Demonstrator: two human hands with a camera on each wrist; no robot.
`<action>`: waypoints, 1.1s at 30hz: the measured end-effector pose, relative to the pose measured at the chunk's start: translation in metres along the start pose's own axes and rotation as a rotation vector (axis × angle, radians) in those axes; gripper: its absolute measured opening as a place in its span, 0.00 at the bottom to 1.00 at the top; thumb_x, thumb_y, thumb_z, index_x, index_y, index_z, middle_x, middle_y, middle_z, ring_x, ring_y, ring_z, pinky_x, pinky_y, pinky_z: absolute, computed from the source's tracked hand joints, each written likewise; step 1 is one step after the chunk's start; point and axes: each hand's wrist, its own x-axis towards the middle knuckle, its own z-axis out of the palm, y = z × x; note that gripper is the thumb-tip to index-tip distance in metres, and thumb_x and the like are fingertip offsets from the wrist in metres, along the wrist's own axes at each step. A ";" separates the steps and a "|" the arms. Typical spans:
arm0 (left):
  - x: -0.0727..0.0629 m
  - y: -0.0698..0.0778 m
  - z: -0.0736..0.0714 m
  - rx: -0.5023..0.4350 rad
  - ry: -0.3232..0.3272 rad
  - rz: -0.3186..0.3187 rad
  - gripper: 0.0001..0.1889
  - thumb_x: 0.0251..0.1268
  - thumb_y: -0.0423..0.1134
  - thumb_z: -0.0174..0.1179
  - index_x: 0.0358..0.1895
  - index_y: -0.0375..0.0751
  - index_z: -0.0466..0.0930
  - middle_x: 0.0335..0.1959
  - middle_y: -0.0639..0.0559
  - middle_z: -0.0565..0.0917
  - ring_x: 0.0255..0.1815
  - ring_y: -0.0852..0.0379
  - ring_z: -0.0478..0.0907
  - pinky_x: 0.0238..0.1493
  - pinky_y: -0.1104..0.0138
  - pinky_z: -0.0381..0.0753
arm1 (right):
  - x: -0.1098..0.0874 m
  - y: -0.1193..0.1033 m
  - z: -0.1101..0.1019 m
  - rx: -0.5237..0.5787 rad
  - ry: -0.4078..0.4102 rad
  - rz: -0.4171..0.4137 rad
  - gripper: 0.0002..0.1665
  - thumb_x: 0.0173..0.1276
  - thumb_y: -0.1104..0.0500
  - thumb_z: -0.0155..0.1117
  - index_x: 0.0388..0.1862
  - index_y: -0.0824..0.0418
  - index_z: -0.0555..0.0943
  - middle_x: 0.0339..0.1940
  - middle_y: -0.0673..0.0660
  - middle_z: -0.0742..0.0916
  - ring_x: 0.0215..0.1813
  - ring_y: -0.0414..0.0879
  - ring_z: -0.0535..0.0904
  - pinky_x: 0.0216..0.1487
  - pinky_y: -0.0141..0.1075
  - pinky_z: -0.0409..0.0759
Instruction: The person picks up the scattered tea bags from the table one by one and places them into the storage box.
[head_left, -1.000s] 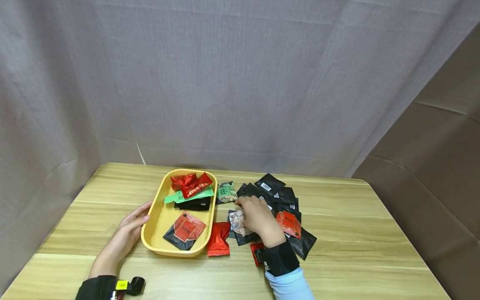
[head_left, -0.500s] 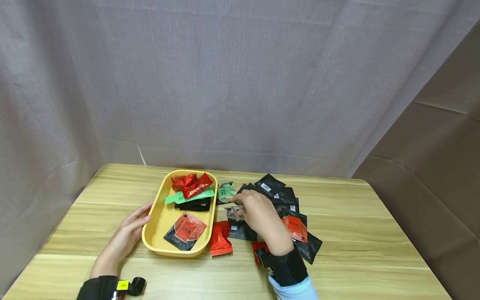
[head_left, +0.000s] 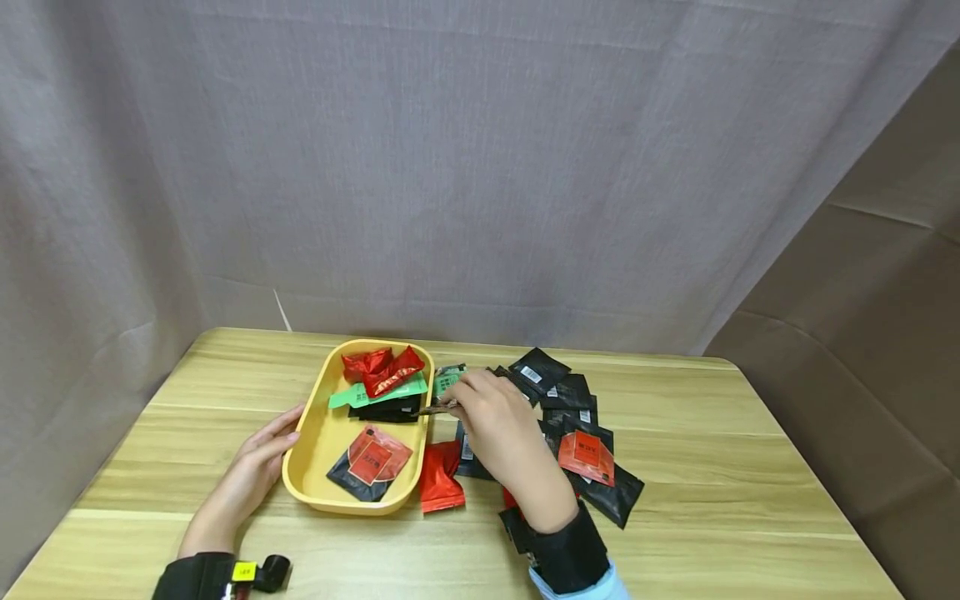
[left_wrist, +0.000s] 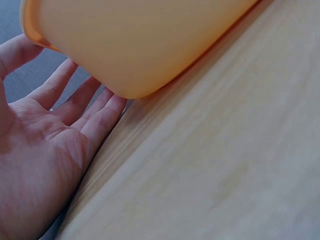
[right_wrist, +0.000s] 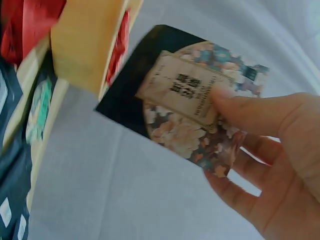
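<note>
- The right hand (head_left: 502, 429) pinches a black packet with a floral print (right_wrist: 182, 107), thumb on the printed face and fingers behind; the packet bears a pale label with dark characters, its plain black end pointing away from the hand.
- In the head view that packet shows nearly edge-on, its tip over the near-hand rim of the yellow tray (head_left: 311, 454).
- The left hand (head_left: 255, 462) rests against the tray's opposite side; its fingers are spread and slightly bent, the tips touching the outer wall.
- Inside the tray lie shiny red packets (head_left: 392, 373) at the far end, across a green packet (head_left: 345, 397); black packets (head_left: 386, 410) lie just below these, and an orange-and-black packet (head_left: 369, 462) lies apart, nearer the person.
- On the wood-grain tabletop (head_left: 750, 500), a red packet (head_left: 441, 477) lies just beside the tray; a green-labelled packet (head_left: 447, 381) lies farther back, partly hidden by the right hand; a pile of black packets (head_left: 570, 392) spreads beyond, with an orange-labelled packet (head_left: 587, 454) on top.
</note>
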 end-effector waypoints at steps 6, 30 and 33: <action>0.000 0.000 0.000 -0.010 0.013 -0.009 0.21 0.76 0.31 0.47 0.69 0.43 0.67 0.57 0.69 0.77 0.58 0.70 0.74 0.57 0.76 0.74 | 0.005 -0.022 0.013 0.042 0.030 -0.089 0.10 0.62 0.69 0.69 0.37 0.55 0.85 0.36 0.48 0.83 0.44 0.43 0.80 0.49 0.35 0.78; 0.000 0.000 0.000 -0.004 -0.013 0.012 0.21 0.76 0.30 0.46 0.69 0.44 0.68 0.58 0.69 0.77 0.58 0.71 0.74 0.57 0.77 0.73 | -0.003 -0.067 0.065 -0.034 0.037 -0.263 0.08 0.64 0.65 0.66 0.36 0.51 0.84 0.40 0.46 0.85 0.43 0.40 0.81 0.43 0.31 0.77; 0.000 0.000 -0.001 0.016 -0.012 -0.001 0.28 0.76 0.31 0.46 0.75 0.26 0.54 0.58 0.70 0.76 0.59 0.72 0.73 0.58 0.77 0.72 | -0.004 -0.065 0.068 -0.076 -0.010 -0.254 0.03 0.66 0.59 0.67 0.37 0.51 0.85 0.39 0.45 0.85 0.44 0.40 0.81 0.43 0.32 0.78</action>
